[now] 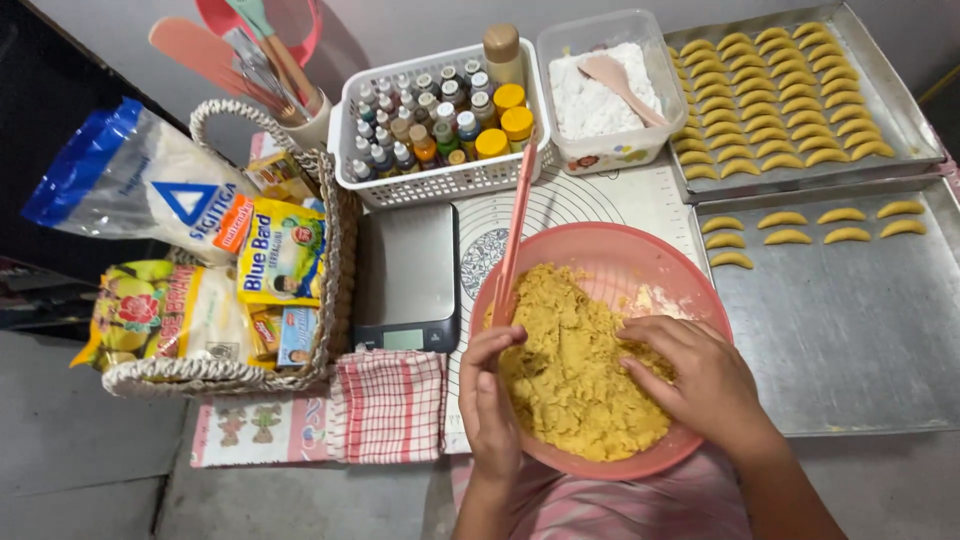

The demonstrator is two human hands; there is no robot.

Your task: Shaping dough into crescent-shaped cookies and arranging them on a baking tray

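Left hand (490, 395): at the near-left rim of the pink bowl (690, 290), fingers curled together on the lower end of a pink spatula (515, 225); grip clamped on its handle.
Right hand (695, 375): palm down on the yellow dough (575, 365), fingers spread apart, pressing into the crumbly mass; it grasps nothing.
Dough: coarse, lumpy, fills the near half of the bowl, at the near edge of the floor mat.
Open room: the lower metal tray (840, 330), right of the bowl, is mostly bare sheet; a few crescent pieces (785, 228) lie along its far edge.
Far tray (900, 105): far-right corner, packed with rows of crescents.
Packages: woven basket (335, 300) at the left edge holds a clear flour bag with blue corner, yellow sachets and a flowered bag.
White crate (440, 180): small capped bottles, far centre.
Scale (408, 275): grey, flat, between basket and bowl.
Checked cloth (385, 405): red-white, near the scale.
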